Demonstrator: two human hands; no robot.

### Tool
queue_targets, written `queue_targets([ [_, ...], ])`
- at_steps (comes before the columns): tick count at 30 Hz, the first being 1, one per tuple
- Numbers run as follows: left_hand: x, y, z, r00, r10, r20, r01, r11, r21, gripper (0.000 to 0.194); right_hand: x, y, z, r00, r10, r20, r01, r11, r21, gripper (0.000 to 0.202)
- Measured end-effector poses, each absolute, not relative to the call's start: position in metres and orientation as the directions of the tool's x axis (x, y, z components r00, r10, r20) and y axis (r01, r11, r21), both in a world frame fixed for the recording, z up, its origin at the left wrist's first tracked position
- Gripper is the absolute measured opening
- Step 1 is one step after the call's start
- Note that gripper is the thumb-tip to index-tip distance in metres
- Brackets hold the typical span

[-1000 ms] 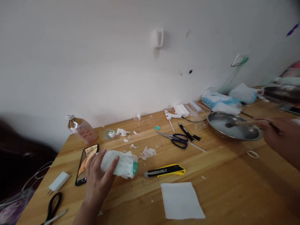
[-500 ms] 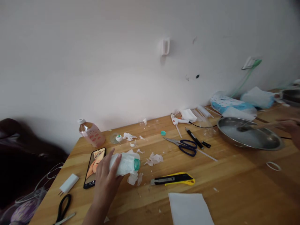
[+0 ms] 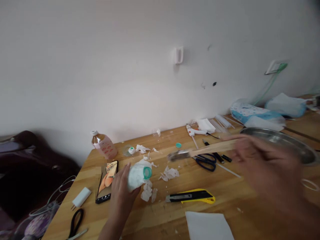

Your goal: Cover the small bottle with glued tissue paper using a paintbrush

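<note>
My left hand (image 3: 123, 185) is wrapped round a small bottle (image 3: 139, 174) covered in white paper, its green neck pointing right. The bottle is tilted above torn bits of white tissue (image 3: 170, 173). In my right hand (image 3: 265, 160), blurred by motion, is a brush (image 3: 212, 147) with a pale wooden handle. Its dark, metallic-looking head points left towards the bottle, a short way apart from it. Behind my right hand stands a steel bowl (image 3: 297, 141), partly hidden. Beneath the brush lie dark-handled scissors (image 3: 206, 164).
A yellow and black utility knife (image 3: 191, 196) and a white paper sheet (image 3: 208, 225) lie in front. At left are a phone (image 3: 107, 180), a white charger (image 3: 81, 196) and a pink drink bottle (image 3: 105, 145). A glue gun (image 3: 196, 131) and tissue packs (image 3: 257, 115) sit by the wall.
My right hand has brought the brush out of the bowl and leftwards over the table. The bottle in my left hand is now raised and tilted, its neck turned more towards me.
</note>
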State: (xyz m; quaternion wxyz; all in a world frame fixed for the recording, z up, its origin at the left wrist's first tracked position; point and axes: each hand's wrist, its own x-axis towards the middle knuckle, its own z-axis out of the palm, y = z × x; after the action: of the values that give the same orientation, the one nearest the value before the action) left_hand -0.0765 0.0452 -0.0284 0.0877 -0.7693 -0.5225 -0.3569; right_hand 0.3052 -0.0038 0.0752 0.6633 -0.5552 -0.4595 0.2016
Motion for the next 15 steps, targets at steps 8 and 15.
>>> queue_targets([
  [8,-0.068,0.041,-0.034,0.122,0.773,0.623,0.837,-0.418,0.354,0.074,0.223,0.021,0.068,0.244,0.931,0.271,-0.237,0.328,-0.914,0.023],
  [15,-0.063,0.035,-0.027,0.083,0.795,0.601,0.802,-0.411,0.432,0.073,0.221,0.028,0.064,0.253,0.94,0.231,-0.306,0.304,-0.902,0.027],
])
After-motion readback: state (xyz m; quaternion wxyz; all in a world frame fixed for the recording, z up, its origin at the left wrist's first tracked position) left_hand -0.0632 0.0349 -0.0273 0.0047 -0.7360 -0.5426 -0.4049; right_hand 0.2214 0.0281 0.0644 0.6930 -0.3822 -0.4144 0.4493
